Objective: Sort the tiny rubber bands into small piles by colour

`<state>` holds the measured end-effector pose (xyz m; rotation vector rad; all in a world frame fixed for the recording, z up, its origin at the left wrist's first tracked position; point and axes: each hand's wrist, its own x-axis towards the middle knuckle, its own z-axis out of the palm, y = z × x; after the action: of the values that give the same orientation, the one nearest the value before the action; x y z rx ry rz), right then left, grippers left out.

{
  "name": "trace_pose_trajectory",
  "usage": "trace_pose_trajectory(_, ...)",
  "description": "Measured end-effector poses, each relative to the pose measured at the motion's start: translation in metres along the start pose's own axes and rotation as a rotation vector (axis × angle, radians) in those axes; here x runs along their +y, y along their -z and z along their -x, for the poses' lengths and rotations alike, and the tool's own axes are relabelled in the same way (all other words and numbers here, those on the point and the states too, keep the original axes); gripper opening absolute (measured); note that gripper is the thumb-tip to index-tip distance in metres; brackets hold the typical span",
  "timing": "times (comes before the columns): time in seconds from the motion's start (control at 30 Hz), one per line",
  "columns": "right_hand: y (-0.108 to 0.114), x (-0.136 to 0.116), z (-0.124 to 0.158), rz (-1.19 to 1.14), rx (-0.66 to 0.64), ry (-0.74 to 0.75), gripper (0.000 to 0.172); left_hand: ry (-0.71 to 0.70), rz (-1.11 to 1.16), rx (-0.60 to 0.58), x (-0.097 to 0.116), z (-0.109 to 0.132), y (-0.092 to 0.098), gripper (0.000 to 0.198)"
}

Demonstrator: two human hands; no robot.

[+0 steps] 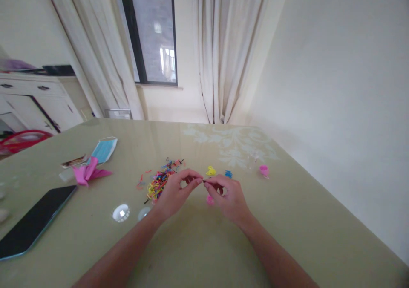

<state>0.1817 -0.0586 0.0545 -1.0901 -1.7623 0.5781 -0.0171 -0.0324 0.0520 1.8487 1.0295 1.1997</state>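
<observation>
Left hand (176,191) and right hand (230,195) pinch a tiny dark piece (203,180) mid-frame, presumably too small for a palm grip.

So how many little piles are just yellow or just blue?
2: the yellow pile beyond the right hand, and the blue pile right of that. More may be hidden behind that hand.

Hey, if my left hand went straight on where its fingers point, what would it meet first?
Probably your right hand, whose pinched fingertips face your left hand; a tiny dark piece shows between them, and the exact gap is hard to judge.
</observation>
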Motion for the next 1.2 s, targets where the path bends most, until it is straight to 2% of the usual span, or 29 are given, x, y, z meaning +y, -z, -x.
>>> trace_pose_trajectory(0.23, 0.008, -0.004, -0.002, -0.039, -0.049, -0.05, 0.026, 0.069, 0.124, -0.048, 0.001, -0.001, 0.0, 0.027)
trace_pose_trajectory(0.47, 0.008, -0.006, 0.002, -0.248, -0.11, -0.153, 0.036, 0.076, 0.181, -0.069, 0.004, 0.002, 0.002, 0.029)
trace_pose_trajectory(0.87, 0.014, -0.005, 0.001, -0.161, -0.127, -0.099, 0.042, 0.072, 0.207, -0.066, 0.008, 0.006, -0.004, 0.03)
trace_pose_trajectory(1.1, 0.014, -0.007, 0.0, -0.149, -0.11, -0.105, 0.045, 0.04, 0.138, -0.067, 0.002, 0.003, -0.003, 0.034)
trace_pose_trajectory(1.2, 0.017, -0.013, 0.003, -0.188, -0.087, -0.112, 0.045, 0.03, -0.094, 0.006, -0.013, -0.004, 0.011, 0.028)
